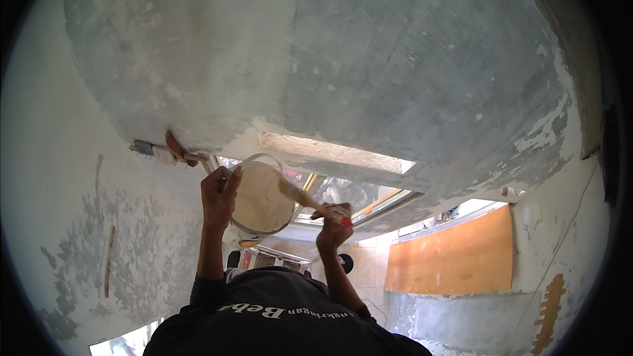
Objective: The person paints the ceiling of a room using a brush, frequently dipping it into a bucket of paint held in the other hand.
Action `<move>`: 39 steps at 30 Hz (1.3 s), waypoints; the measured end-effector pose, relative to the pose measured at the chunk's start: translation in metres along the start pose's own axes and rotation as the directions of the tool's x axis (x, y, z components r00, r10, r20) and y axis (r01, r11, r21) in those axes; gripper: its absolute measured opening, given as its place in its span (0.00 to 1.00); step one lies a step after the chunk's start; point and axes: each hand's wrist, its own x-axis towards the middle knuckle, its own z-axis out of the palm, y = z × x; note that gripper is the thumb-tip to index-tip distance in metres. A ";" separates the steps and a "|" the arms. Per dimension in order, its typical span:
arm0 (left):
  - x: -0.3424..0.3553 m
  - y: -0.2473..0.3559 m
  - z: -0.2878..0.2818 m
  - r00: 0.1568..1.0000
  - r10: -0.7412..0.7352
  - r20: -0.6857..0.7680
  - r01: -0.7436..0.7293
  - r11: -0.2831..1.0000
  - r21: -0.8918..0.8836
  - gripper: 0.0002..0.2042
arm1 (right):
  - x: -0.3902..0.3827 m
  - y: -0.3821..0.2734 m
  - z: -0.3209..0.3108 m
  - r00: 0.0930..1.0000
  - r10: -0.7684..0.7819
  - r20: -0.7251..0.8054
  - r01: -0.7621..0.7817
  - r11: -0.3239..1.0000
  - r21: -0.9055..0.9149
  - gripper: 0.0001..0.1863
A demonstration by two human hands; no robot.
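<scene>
My left hand point(221, 191) grips the upper left edge of a round bucket point(245, 225), with its pale handle point(262, 155) arched over the far side. Cream-coloured paint point(258, 199) shows inside. Closed around the handle of a paintbrush point(304, 201) is my right hand point(334, 219); a red handle end sticks out past the fingers. The paint-coated bristles reach over the bucket's right rim. Whether they touch the rim, I cannot tell.
A patchy grey wall point(422, 59) fills the upper view, with a long slot point(336, 151) above a window point(353, 196). Reddish-brown and grey objects point(177, 149) jut out at the left. An orange panel point(455, 252) lies lower right. Tiled floor point(369, 264) shows below.
</scene>
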 end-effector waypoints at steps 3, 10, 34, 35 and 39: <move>-0.006 0.000 0.004 0.999 0.040 0.018 -0.040 0.999 0.027 0.18 | -0.016 0.006 0.016 0.981 -0.029 0.194 0.035 0.999 -0.026 0.03; -0.002 -0.005 -0.010 0.998 0.053 -0.020 -0.053 0.999 0.012 0.17 | -0.010 -0.005 0.041 0.772 0.040 0.634 0.039 0.993 -0.111 0.06; 0.041 -0.018 -0.147 0.998 0.042 -0.051 -0.040 0.999 0.035 0.16 | -0.048 0.017 0.173 0.376 0.264 0.888 -0.046 0.963 -0.266 0.10; 0.040 -0.020 -0.153 0.997 0.055 -0.058 -0.053 0.998 0.040 0.16 | -0.050 0.018 0.176 0.368 0.235 0.900 -0.031 0.970 -0.241 0.10; 0.040 -0.018 -0.168 0.995 0.038 -0.096 -0.035 0.999 0.035 0.16 | -0.054 0.017 0.192 0.273 0.269 0.924 -0.008 0.961 -0.277 0.11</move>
